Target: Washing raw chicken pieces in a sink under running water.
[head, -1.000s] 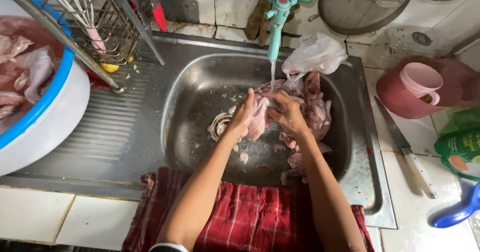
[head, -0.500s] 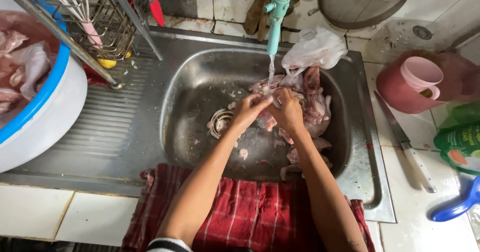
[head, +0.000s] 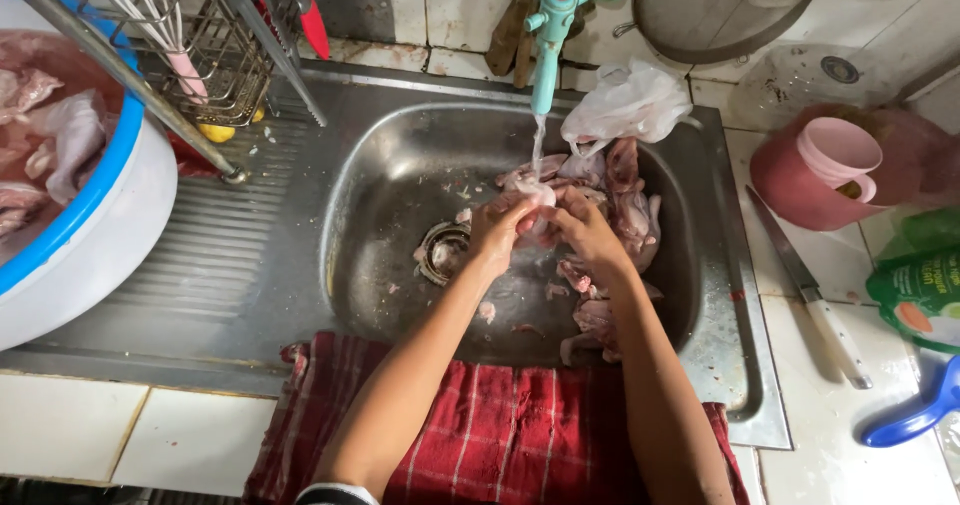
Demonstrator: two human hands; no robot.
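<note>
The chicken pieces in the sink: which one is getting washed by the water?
The pale piece held in both hands, right under the tap's stream; the others lie aside, untouched.

1. Your left hand [head: 497, 233] and right hand [head: 585, 233] are covering most of the chicken piece [head: 532, 193] between them; its shape is staying unclear.
2. The left edge is cutting off the white basin [head: 95, 235], so you are seeing only part of the meat inside.
3. The right edge is cropping the green packet [head: 920, 285] and the blue handle [head: 915, 420].
4. The red checked cloth [head: 500, 430] is running out of the bottom edge.
5. Your right arm is hiding some of the chicken pile [head: 625, 205].
</note>
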